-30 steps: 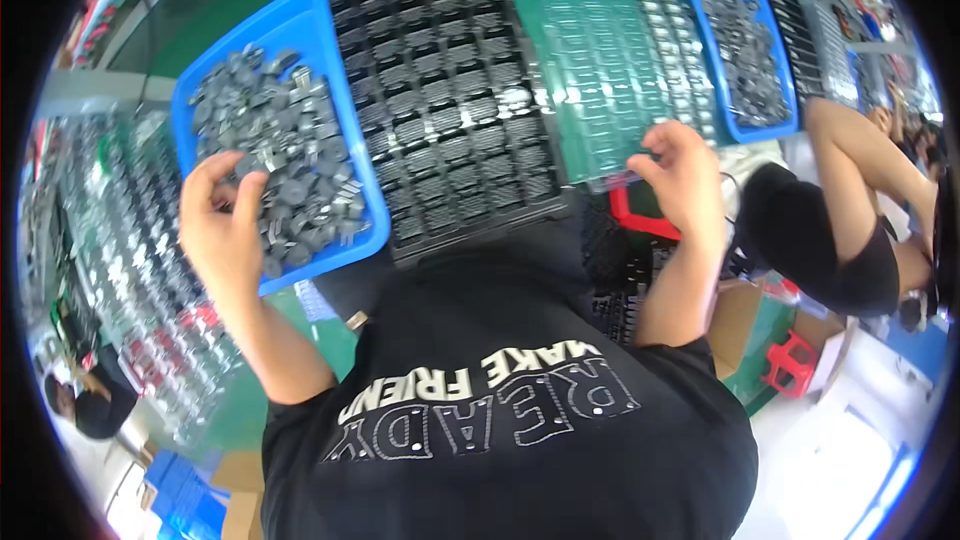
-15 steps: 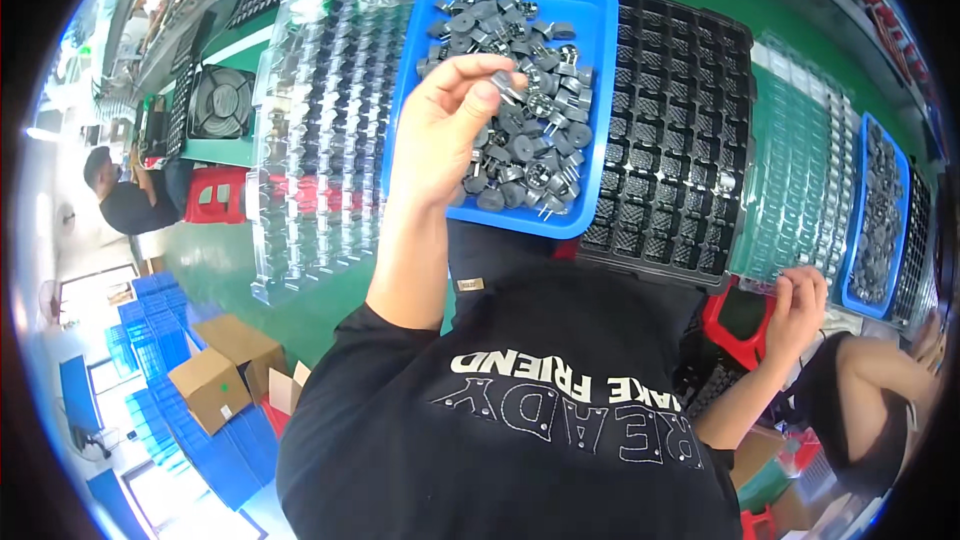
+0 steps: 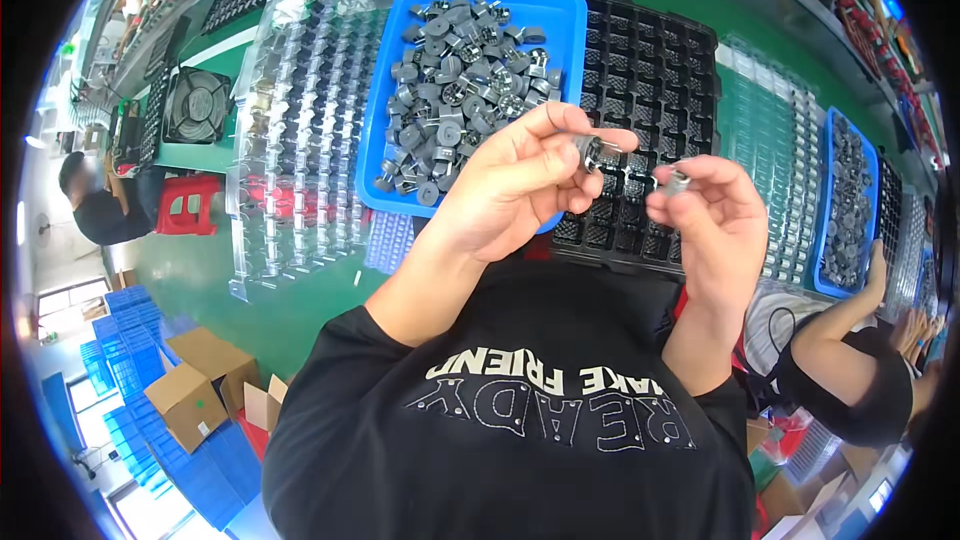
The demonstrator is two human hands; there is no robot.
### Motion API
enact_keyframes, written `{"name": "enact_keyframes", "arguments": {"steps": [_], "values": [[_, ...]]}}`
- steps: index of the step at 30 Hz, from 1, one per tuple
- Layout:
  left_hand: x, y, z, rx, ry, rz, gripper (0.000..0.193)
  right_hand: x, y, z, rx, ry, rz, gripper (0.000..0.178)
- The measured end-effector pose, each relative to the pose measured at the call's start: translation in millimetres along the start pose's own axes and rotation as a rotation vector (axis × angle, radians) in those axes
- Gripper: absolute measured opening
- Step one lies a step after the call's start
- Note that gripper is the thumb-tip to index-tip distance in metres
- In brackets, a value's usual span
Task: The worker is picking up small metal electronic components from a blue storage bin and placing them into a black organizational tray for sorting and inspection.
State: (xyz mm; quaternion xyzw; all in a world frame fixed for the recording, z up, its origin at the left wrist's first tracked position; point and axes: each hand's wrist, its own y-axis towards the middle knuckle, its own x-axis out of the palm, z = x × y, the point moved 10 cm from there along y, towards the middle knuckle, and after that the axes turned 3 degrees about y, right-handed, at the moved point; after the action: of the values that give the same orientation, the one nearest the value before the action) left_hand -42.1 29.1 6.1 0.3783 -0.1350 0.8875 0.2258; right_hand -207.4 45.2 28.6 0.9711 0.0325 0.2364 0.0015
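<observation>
My left hand (image 3: 505, 185) is closed in a pinch on a dark grey round part with metal pins (image 3: 592, 152), lifted in front of the blue bin and the black tray. To its right, my right hand (image 3: 718, 215) pinches a small silvery metal piece (image 3: 678, 181); its exact kind is too small to tell. The two hands are a short way apart, fingertips facing each other. Behind my left hand, the blue bin (image 3: 372, 140) holds a heap of similar grey round parts with pins (image 3: 460, 70). A black tray with rows of pockets (image 3: 640, 70) lies right of the bin, partly hidden by my hands.
Clear plastic trays (image 3: 300, 130) lie left of the bin, with more clear trays (image 3: 770, 120) right of the black tray. Farther right stands another blue bin of parts (image 3: 848, 200), beside a co-worker's arm (image 3: 850, 305). Cardboard boxes (image 3: 190, 405) stand at lower left.
My left hand has moved right and nearer, away from the bin, with the grey part. My right hand has come up from the lower right and now shows a metal piece between its fingers.
</observation>
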Motion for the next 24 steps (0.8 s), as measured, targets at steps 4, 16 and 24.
{"name": "enact_keyframes", "arguments": {"steps": [4,16,24], "values": [[-3,-3,6,0.015,-0.096,0.0,0.03,28,-6,-10,-0.093,-0.138,0.024,0.027],[16,-15,33,0.286,0.289,0.042,0.047,69,-13,-43,-0.636,-0.716,-0.082,0.033],[15,-16,34,0.285,0.358,0.038,0.049,71,-13,-40,-0.666,-0.741,-0.104,0.033]]}}
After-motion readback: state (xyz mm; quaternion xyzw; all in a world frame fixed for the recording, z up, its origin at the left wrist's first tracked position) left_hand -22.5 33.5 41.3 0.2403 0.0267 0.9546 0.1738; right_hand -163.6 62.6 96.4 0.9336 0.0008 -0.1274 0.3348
